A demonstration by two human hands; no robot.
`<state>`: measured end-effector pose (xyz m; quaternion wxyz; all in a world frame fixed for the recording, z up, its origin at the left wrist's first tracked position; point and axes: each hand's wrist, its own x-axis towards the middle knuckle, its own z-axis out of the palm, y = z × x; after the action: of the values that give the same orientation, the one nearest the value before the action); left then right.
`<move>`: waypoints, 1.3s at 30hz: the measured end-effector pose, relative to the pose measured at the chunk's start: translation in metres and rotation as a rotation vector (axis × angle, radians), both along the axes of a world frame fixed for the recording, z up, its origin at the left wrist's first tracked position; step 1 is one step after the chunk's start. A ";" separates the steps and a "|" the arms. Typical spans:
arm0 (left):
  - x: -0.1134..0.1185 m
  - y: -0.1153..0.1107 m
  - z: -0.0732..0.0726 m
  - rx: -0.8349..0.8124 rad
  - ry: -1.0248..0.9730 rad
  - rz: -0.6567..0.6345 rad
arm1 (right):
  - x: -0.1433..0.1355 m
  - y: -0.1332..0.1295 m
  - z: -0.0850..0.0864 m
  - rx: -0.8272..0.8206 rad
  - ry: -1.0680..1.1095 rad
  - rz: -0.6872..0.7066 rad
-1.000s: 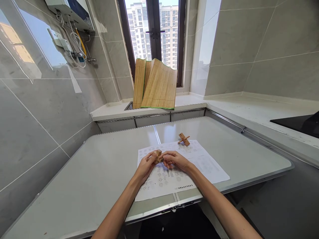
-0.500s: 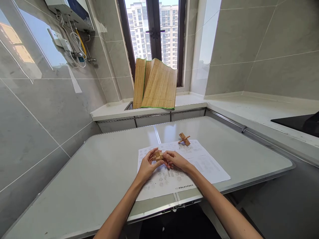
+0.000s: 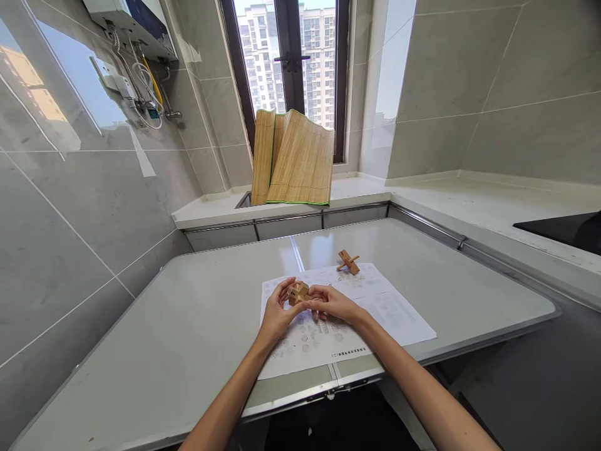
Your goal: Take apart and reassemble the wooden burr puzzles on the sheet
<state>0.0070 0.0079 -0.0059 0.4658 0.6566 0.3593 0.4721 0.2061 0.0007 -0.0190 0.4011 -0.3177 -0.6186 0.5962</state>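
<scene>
Between my two hands is a small wooden interlocking puzzle [image 3: 298,293], made of light brown blocks with a dark mark on one face. My left hand [image 3: 278,313] is closed around its left side, the thumb along the near edge. The fingers of my right hand [image 3: 331,302] are pinched at the puzzle's right side. Both hands are just above a printed paper sheet [image 3: 385,313] with small diagrams and text. Beyond my right hand, at the sheet's far edge, lies a second wooden puzzle piece [image 3: 348,262] with a thin stick crossing a flat block.
The sheet lies on a white folding table [image 3: 197,326] with a metal edge and centre seam. Behind it, a folded bamboo mat [image 3: 300,163] leans on the counter [image 3: 211,210] by the window. A black cooktop [image 3: 563,230] is at the right.
The wooden puzzle has turned in my hands, so a face with a dark mark now shows. My hands have barely shifted; the second piece lies still.
</scene>
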 end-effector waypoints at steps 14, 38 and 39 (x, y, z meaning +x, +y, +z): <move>0.001 -0.009 0.003 0.318 0.182 0.061 | -0.001 0.000 -0.005 0.131 -0.074 -0.132; 0.000 -0.015 0.003 0.363 0.192 0.067 | 0.004 -0.001 0.003 -0.264 0.330 0.047; 0.000 -0.015 0.003 0.365 0.199 0.055 | 0.004 0.000 0.002 -0.260 0.324 0.059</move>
<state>0.0073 -0.0073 -0.0033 0.2881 0.7635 0.3298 0.4746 0.2097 0.0002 -0.0167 0.4334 -0.2488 -0.4728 0.7258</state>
